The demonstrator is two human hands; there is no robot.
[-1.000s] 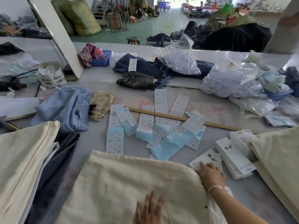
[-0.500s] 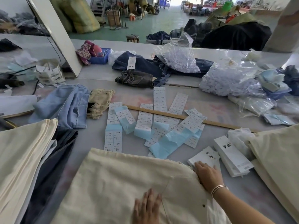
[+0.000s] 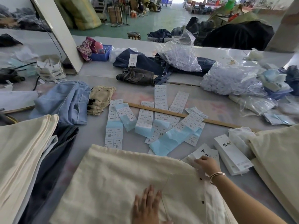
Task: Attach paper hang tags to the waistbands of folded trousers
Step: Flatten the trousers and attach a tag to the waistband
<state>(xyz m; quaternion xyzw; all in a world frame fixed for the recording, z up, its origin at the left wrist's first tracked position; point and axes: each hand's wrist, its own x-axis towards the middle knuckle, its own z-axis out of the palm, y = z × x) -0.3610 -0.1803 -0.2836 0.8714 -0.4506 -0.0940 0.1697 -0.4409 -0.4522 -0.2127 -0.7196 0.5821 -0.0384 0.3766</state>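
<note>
Tabletop holds cream folded trousers, buttoned waistband.

Folded cream cotton trousers lie flat, buttoned waistband at their right edge. White rectangular paper hang tags with black lettering lie just beside that waistband; a taller stack sits farther right.

**Soft daylight, wide-angle warp**

Daylight is pouring in from the far doorway, blowing out to white there; the table is lying evenly lit, shadows staying faint; edges are bending outward; fine print on the label sheets is smearing into blur.
</note>
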